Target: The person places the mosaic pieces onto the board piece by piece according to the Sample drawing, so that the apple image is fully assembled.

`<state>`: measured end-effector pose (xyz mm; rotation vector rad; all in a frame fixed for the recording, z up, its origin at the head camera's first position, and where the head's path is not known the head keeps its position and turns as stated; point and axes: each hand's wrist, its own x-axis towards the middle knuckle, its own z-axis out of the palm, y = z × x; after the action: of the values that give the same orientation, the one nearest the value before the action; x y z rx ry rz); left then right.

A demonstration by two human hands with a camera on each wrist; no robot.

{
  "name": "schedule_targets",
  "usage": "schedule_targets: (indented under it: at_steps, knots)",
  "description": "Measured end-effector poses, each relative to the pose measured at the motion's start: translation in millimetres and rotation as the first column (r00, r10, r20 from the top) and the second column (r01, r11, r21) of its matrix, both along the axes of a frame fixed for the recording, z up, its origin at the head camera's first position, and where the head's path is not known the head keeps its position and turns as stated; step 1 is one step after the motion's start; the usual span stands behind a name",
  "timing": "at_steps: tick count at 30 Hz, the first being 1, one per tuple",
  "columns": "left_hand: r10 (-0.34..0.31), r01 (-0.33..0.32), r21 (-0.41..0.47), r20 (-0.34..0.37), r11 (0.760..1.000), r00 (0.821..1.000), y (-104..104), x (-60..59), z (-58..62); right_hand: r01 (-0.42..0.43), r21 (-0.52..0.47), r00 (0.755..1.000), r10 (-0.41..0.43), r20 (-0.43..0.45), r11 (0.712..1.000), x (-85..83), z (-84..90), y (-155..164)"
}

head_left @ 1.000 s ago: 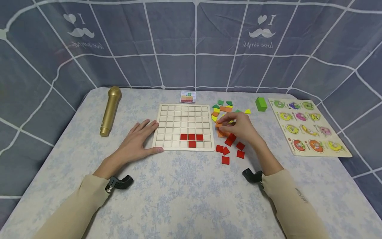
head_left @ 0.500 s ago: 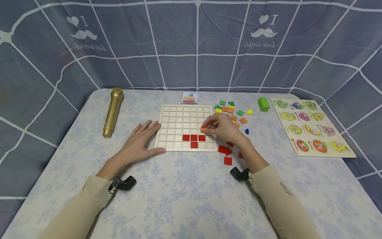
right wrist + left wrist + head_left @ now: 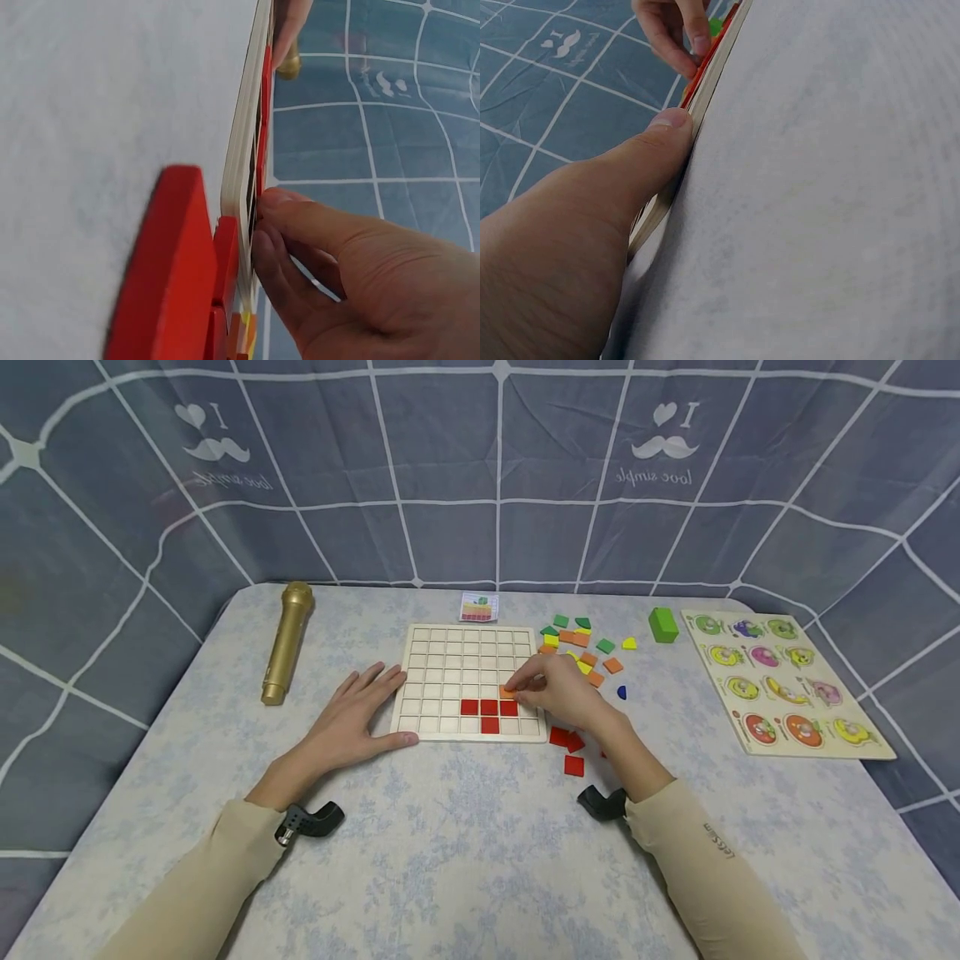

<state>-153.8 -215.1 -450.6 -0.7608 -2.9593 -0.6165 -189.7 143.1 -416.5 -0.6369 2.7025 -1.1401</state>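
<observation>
Head view, near to far. Two beige sleeves enter from the bottom of the frame, a small black camera mount at each wrist.

Left hand [image 3: 352,714] lies flat at centre-left, fingers spread on the counter [image 3: 465,852], thumb along the near-left corner of the wooden grid board [image 3: 471,683]; left wrist view shows the thumb tip pressed to the board's edge. Judged: it braces the board against sliding.

Right hand [image 3: 558,692] reaches over the board's right side and pinches an orange tile [image 3: 508,692] between thumb and fingertips, low over the cell just above the red tiles [image 3: 489,711]. Those four red squares sit in the board's lower rows.

Loose red squares [image 3: 567,747] lie just right of the board's near corner, close to that hand, likely as a ready supply.

Farther back, right of centre: a scatter of mixed tiles [image 3: 583,646], orange, green and yellow. Beyond: pattern card [image 3: 478,607] at the board's far edge, green block [image 3: 663,624], fruit puzzle board [image 3: 780,681] at right, gold microphone [image 3: 287,642] at left.
</observation>
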Motion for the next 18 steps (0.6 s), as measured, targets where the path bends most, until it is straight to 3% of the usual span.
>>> schedule_targets:
  at_steps: [9,18]
  knots:
    - [0.004,-0.004,-0.007,0.008,1.0,1.0,1.5,0.9,0.7,0.013,0.0,0.999,-0.013,-0.034,1.0,-2.7,2.4,9.4]
    - [0.0,0.0,0.006,-0.002,1.0,1.0,0.6,0.9,1.0,0.141,0.005,0.99,-0.141,-0.012,0.99,-12.3,10.4,46.8]
